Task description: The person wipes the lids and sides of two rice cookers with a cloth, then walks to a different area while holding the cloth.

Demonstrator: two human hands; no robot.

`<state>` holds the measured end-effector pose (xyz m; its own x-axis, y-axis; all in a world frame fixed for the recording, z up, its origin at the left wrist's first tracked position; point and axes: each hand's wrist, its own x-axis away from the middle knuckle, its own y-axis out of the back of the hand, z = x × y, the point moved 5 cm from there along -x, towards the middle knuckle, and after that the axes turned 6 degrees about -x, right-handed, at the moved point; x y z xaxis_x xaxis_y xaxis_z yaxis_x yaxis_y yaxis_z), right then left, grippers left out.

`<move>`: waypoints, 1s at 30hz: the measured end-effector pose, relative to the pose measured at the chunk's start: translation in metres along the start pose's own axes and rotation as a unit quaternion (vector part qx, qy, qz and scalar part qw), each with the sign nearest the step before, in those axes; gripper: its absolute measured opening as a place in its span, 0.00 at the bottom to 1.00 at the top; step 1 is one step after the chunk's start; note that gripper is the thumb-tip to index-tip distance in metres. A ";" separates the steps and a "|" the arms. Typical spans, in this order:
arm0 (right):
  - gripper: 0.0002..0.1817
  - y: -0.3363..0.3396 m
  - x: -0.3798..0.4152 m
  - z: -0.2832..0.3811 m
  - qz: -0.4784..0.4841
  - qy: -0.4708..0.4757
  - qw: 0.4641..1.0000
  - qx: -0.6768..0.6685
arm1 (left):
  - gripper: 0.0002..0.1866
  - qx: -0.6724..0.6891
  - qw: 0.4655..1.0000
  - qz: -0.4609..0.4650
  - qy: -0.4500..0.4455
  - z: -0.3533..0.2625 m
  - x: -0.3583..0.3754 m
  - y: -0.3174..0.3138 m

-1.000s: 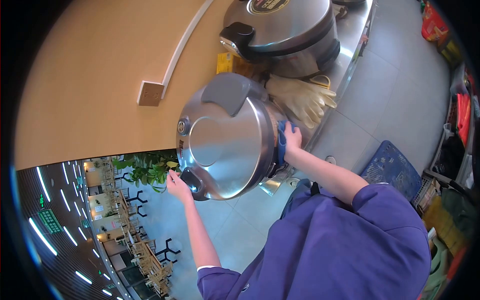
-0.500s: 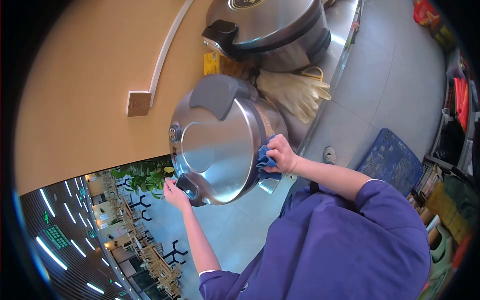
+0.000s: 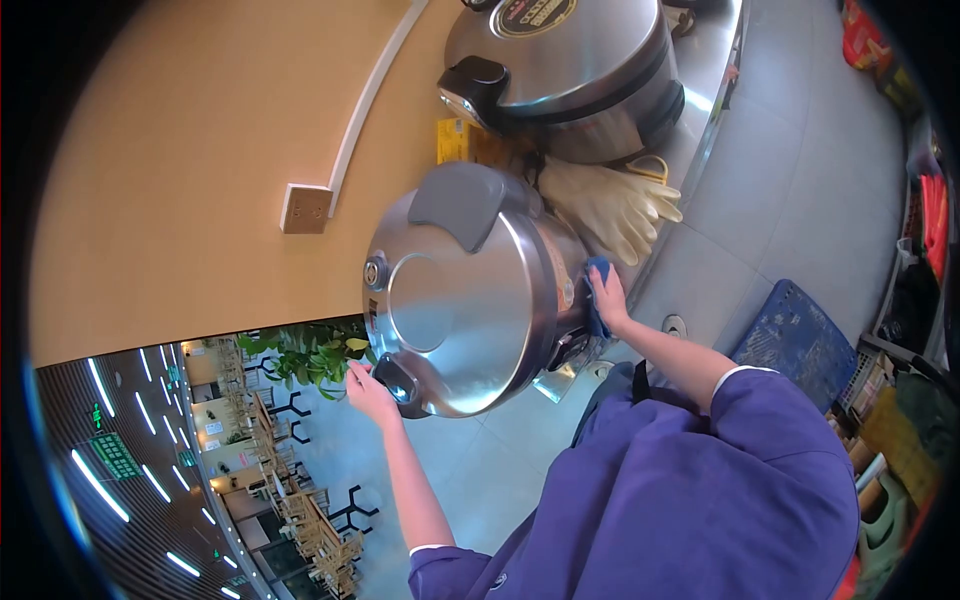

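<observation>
A large stainless-steel rice cooker (image 3: 465,315) stands on the counter, its lid closed. My left hand (image 3: 372,393) is at the cooker's black front handle (image 3: 397,378), its fingers curled against the outer side and partly hidden. In my right hand (image 3: 609,302) is a blue cloth (image 3: 598,318), pressed to the lower side wall of the cooker below the lid rim. Cream rubber gloves (image 3: 605,205) lie beside the cooker, near the counter's edge.
A second rice cooker (image 3: 570,70) stands further along the counter, with a yellow box (image 3: 460,142) between the two. A wall socket (image 3: 306,209) is on the wooden panel. Green leaves (image 3: 310,352) are close to my left hand. A blue step stool (image 3: 795,340) is on the floor.
My right hand has moved the blue cloth from the lid rim down and outward to the cooker's side wall. My left hand stays at the handle. The view has shifted slightly.
</observation>
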<state>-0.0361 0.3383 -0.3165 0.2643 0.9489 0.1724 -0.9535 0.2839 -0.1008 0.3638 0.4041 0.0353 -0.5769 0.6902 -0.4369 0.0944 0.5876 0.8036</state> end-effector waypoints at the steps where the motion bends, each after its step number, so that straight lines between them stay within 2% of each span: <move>1: 0.30 -0.002 -0.010 -0.002 -0.003 -0.051 0.999 0.007 | 0.26 0.001 1.000 -0.004 0.000 -0.001 0.000 0.000; 3: 0.33 -0.006 -0.035 -0.007 -0.018 -0.169 0.983 0.074 | 0.25 0.017 1.000 -0.014 0.004 -0.002 0.002 -0.001; 4: 0.33 -0.009 -0.051 0.004 -0.017 -0.165 0.983 0.074 | 0.25 0.019 1.000 -0.017 0.004 -0.002 0.003 0.000; 7: 0.34 -0.026 -0.112 0.032 0.037 -0.109 0.989 0.094 | 0.25 0.006 1.000 -0.023 0.008 -0.005 0.003 0.001; 9: 0.32 -0.055 -0.148 0.033 0.166 -0.095 0.982 -0.006 | 0.25 -0.009 1.000 -0.014 0.010 -0.008 0.004 0.002; 10: 0.32 -0.065 -0.167 0.031 0.168 -0.089 0.982 -0.008 | 0.25 -0.007 1.000 -0.020 0.010 -0.013 0.003 0.002; 12: 0.31 -0.089 -0.197 0.012 0.203 -0.015 0.979 0.007 | 0.25 -0.020 0.999 -0.008 0.025 -0.018 0.007 0.005; 13: 0.30 -0.105 -0.218 -0.022 0.173 0.029 0.984 0.023 | 0.26 -0.013 1.000 -0.006 0.021 -0.019 0.008 0.005; 15: 0.30 -0.108 -0.227 -0.029 0.195 0.004 0.981 -0.009 | 0.26 -0.017 1.000 -0.022 0.014 -0.013 0.005 0.005; 17: 0.30 -0.111 -0.223 -0.030 0.212 -0.050 0.974 -0.067 | 0.25 -0.020 0.999 -0.033 0.001 -0.005 0.004 0.003; 18: 0.30 -0.108 -0.217 -0.029 0.217 -0.046 0.973 -0.060 | 0.25 -0.016 0.999 -0.037 0.009 0.001 0.005 0.004; 20: 0.30 -0.090 -0.213 -0.031 0.196 -0.067 0.978 0.015 | 0.24 0.012 0.999 -0.050 -0.009 0.007 0.002 -0.002; 22: 0.31 -0.066 -0.184 -0.006 0.174 -0.058 0.983 0.001 | 0.23 0.031 0.998 -0.051 0.011 0.001 0.003 0.001; 24: 0.32 -0.041 -0.149 0.028 0.144 -0.095 0.984 0.035 | 0.22 0.000 0.999 -0.029 0.026 -0.001 0.002 0.001; 26: 0.29 -0.033 -0.141 0.002 0.106 -0.109 0.988 0.025 | 0.22 0.015 0.998 -0.050 0.037 -0.004 0.004 0.003; 27: 0.29 -0.029 -0.134 0.018 0.117 -0.099 0.987 0.037 | 0.21 0.007 0.998 -0.055 0.014 -0.007 0.004 0.004; 28: 0.26 -0.025 -0.118 0.050 0.113 -0.068 0.991 -0.016 | 0.20 -0.004 0.998 -0.057 -0.010 -0.010 0.004 0.006; 29: 0.24 -0.023 -0.100 0.090 0.109 -0.040 0.991 -0.071 | 0.19 0.007 0.999 -0.042 0.014 -0.010 0.005 0.006; 30: 0.24 -0.027 -0.088 0.128 0.119 -0.038 0.990 -0.061 | 0.19 0.008 0.999 -0.045 0.027 -0.012 0.005 0.008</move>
<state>-0.0520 0.2294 -0.2039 0.0183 0.9790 0.2031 -0.9615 0.0729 -0.2648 0.3518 0.4071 0.0442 -0.6271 0.6101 -0.4842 0.0534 0.6539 0.7547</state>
